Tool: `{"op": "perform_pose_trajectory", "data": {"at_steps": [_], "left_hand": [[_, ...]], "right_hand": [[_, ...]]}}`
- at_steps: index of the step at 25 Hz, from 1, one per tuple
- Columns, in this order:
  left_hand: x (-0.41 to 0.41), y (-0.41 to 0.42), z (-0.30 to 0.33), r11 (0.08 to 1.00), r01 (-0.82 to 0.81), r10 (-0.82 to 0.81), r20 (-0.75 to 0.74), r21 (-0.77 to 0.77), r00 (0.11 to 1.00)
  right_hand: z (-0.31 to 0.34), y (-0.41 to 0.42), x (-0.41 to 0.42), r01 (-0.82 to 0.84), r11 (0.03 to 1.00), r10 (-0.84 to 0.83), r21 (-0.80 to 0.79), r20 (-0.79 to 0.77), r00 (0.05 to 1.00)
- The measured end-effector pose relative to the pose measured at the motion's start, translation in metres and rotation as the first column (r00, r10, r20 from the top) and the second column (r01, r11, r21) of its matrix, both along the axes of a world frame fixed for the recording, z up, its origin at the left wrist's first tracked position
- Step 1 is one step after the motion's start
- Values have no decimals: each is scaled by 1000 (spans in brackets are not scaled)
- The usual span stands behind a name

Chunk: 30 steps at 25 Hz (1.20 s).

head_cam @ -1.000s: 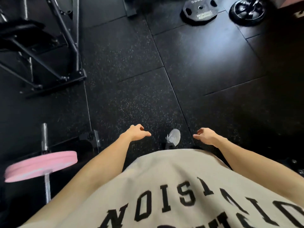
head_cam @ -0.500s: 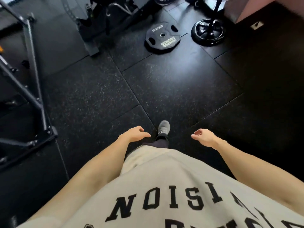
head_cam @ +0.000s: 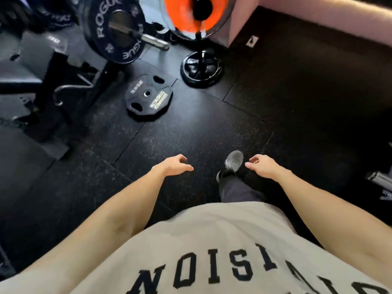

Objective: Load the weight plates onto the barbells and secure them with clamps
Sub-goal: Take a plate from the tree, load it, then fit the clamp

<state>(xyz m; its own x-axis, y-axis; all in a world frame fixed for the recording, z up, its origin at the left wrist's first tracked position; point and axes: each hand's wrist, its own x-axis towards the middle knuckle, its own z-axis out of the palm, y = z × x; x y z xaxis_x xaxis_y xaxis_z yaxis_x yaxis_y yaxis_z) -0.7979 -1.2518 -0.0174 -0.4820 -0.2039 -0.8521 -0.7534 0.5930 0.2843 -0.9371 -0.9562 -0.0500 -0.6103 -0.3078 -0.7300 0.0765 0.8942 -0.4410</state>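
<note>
A black weight plate (head_cam: 148, 97) with grip holes lies flat on the rubber floor, ahead and left of me. Beyond it a large black Rogue plate (head_cam: 113, 28) sits on a barbell sleeve (head_cam: 153, 41) that rests on a dark rack. My left hand (head_cam: 175, 165) and my right hand (head_cam: 262, 166) hang in front of my waist, fingers loosely curled, holding nothing. Both hands are well short of the floor plate.
A standing fan with an orange blade disc (head_cam: 196, 13) and a round black base (head_cam: 201, 68) stands right of the plates. A dark bench frame (head_cam: 63, 90) fills the left. A metal bar end (head_cam: 379, 179) shows at the right edge. My grey shoe (head_cam: 233, 161) steps forward.
I have walked forward and turned right: the floor plate and fan base are nearer, the Rogue plate on its bar has come into view, and the pink plate has left the frame. Both hands stay empty.
</note>
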Motion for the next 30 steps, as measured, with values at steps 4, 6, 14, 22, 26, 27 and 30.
{"op": "perform_pose_trajectory", "data": {"at_steps": [4, 6, 14, 22, 26, 27, 30], "left_hand": [[-140, -31, -13, 998, 53, -53, -1, -15, 999], [-204, -41, -10, 998, 53, -53, -5, -23, 999], [-441, -78, -5, 990, 134, -136, -41, -33, 990], [-715, -125, -9, 939, 341, -344, -74, -46, 936], [-836, -123, 4, 888, 454, -460, -97, -78, 883], [-863, -119, 4, 878, 472, -477, -91, -77, 874], [-945, -99, 2, 857, 510, -515, -85, -77, 853]], "right_hand": [[-9, -29, -121, 38, 999, -38, -2, 31, 999], [-3, -38, -181, 53, 999, -54, 9, 51, 997], [11, -69, -401, 119, 991, -122, 69, 53, 991], [17, -106, -601, 360, 931, -362, 65, 18, 932], [31, -107, -686, 475, 879, -475, 38, -14, 880], [32, -105, -705, 497, 867, -497, 40, -8, 868], [29, -90, -769, 546, 837, -546, 27, 2, 838]]}}
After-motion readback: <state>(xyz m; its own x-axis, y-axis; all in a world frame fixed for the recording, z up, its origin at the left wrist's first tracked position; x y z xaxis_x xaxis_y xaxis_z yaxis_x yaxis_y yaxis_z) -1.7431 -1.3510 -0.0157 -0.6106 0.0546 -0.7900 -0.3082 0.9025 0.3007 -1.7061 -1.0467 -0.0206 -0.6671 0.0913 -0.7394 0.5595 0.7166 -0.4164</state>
